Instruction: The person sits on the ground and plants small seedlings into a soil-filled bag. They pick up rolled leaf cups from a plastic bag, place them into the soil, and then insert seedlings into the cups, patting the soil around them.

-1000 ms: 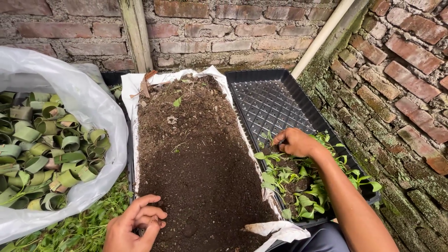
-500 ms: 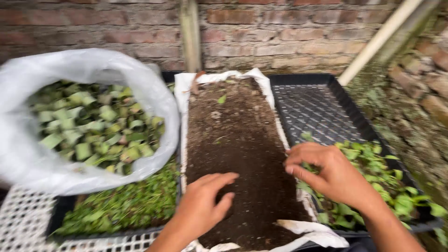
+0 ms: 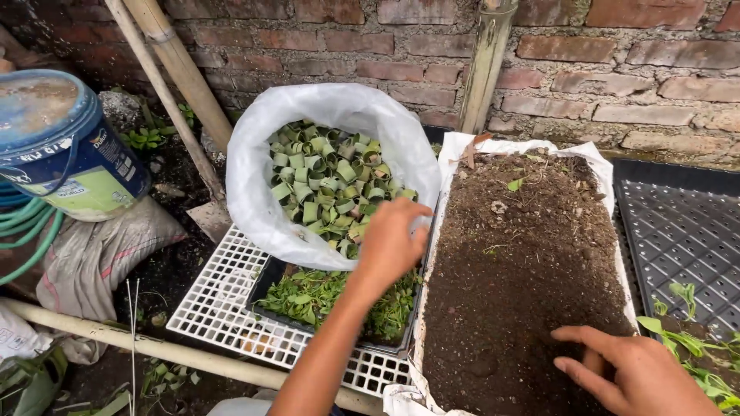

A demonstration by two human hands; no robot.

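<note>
Left hand (image 3: pixel 391 243) sits at the crinkled white plastic bag (image 3: pixel 262 208) of curled green leaf rings (image 3: pixel 327 181); I can't tell its grip. Right hand (image 3: pixel 636 374) lies open, empty, flat on crumbly dark soil (image 3: pixel 524 262).

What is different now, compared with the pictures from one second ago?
The left hand moved from the near end of the soil up to the white bag of green leaf rings. The right hand left the seedlings and now rests on the soil. Neither hand holds anything. Bag and trays stayed put.
</note>
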